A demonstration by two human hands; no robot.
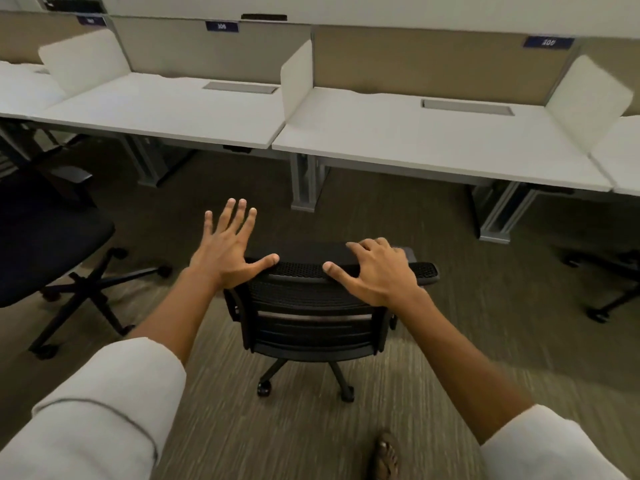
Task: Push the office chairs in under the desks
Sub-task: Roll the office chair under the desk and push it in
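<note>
Head view looks down on a black mesh-backed office chair on a five-star castor base (311,306) standing on the striped brown carpet (450,341), well short of the long white counter with low white dividers (415,143). The chair's back faces the person, its seat toward the counter bay ahead, roughly in line with the grey metal leg between two bays. The right hand (377,271) lies over the top rail of the backrest, fingers curled over the far edge and thumb along the near side, so its grip is closed on the chair. The left hand (225,251) is spread flat with fingers straight; only its thumb touches the rail's left end, so it grips nothing. A second black office chair with a padded seat (52,237) stands at the left, also out from the counter, and part of a third base shows at the far right. By my reading, the step in hand is rolling the mesh chair forward. The next move calls for both hands on the rail, a steer to the right of the leg, and a straight push until the seat slides beneath the counter.
</note>
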